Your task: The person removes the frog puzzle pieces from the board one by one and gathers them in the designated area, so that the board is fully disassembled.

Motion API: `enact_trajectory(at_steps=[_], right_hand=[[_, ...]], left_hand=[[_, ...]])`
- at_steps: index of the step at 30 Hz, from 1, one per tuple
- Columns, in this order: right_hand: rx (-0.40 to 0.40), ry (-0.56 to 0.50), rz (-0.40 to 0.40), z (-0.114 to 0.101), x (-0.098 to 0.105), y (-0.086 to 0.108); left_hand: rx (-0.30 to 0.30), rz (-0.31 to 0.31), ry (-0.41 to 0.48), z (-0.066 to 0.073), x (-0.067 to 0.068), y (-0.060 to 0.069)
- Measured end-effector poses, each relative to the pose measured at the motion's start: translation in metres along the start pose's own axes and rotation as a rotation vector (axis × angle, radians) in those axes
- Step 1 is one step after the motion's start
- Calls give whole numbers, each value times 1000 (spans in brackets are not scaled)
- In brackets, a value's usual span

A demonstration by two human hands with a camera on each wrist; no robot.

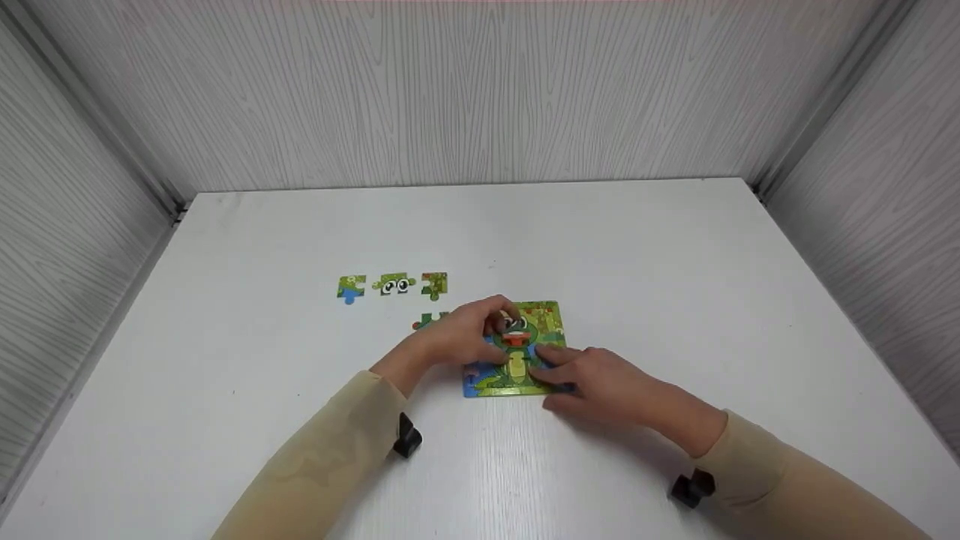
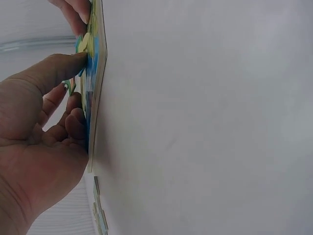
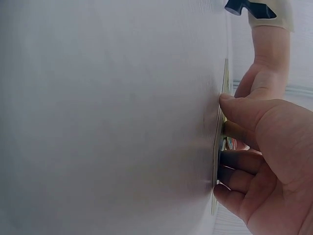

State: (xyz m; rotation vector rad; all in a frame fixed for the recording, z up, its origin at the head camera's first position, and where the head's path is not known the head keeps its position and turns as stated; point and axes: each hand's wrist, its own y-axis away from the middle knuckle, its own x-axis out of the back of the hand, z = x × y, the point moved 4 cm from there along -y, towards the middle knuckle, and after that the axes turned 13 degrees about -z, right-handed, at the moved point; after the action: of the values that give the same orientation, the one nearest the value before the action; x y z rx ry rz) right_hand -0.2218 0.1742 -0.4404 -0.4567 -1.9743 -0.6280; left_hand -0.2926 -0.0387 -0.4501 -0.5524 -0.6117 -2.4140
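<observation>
From where I'm standing, a flat, thin puzzle board (image 1: 487, 391) is lying on the white table (image 1: 675, 262), near its middle. The board is almost square, with rounded corners, and its shiny picture is showing a green frog. The frog's head is pointing away from the person, and its long body line is running straight from near edge to far edge.

The left hand (image 1: 469, 330) is holding a frog piece (image 1: 516, 339) over the board, with its fingers curling at the head and its thumb touching the belly. The right hand (image 1: 607, 382) is resting on the board's right side, its fingers loose and only a little bent.

Left of the board, three knobby pieces are lying in a row: a corner piece (image 1: 349, 288), an eyes piece (image 1: 394, 284), its long axis going side to side, and a red-green piece (image 1: 435, 283). A fourth piece (image 1: 427, 321) is partly hiding behind the left hand.

Wavy wood lines are covering the grey wall (image 1: 465, 90).
</observation>
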Motion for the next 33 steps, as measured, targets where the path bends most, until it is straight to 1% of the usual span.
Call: enact_trajectory(at_steps=[6, 11, 18, 22, 28, 33], right_hand=[[3, -4, 2, 1, 0, 0], [7, -1, 13, 1, 0, 1], [-17, -3, -3, 1, -1, 1], [-24, -5, -6, 0, 0, 1], [-32, -10, -19, 1, 0, 0], [-32, -17, -21, 1, -1, 0]], left_hand=[[10, -4, -15, 1, 0, 0], [12, 6, -28, 1, 0, -1], [-1, 17, -39, 0, -2, -1], [1, 26, -56, 0, -2, -2], [9, 41, -47, 2, -2, 1], [16, 53, -38, 1, -2, 1]])
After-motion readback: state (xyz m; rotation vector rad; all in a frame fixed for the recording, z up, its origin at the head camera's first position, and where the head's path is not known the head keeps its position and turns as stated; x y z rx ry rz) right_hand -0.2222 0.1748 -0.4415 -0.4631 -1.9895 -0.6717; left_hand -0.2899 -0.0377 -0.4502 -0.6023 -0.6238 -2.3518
